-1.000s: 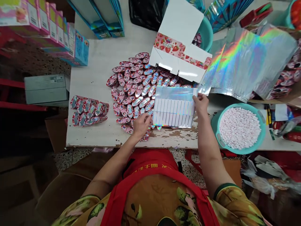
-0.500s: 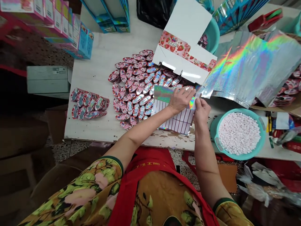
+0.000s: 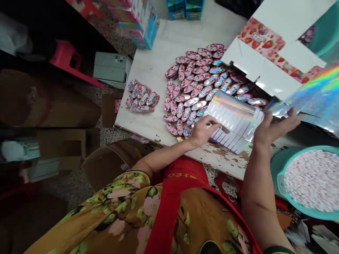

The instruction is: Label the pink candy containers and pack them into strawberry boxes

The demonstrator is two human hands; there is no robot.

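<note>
A silvery sheet of narrow white label strips lies on the table, its upper band shining in rainbow colours. Over its left part is my left hand, thumb and finger pinched together; a small greyish patch shows by the fingertips, and I cannot make out what they hold. Just right of the sheet, my right hand is open with its fingers apart, near holographic film. Behind the sheet stand many packed pink-and-red packets with oval ends up, some bearing silvery strips.
A smaller cluster of packets stands to the left. An unfolded strawberry-print carton covers the back right. At right is a teal basin of small white pieces. Boxes stand at the back left, with a pink stool beyond the table.
My view has swung left, so things appear further right. My left hand has moved from the sheet's upper part to its left side and pinched; my right hand has let go and opened.
</note>
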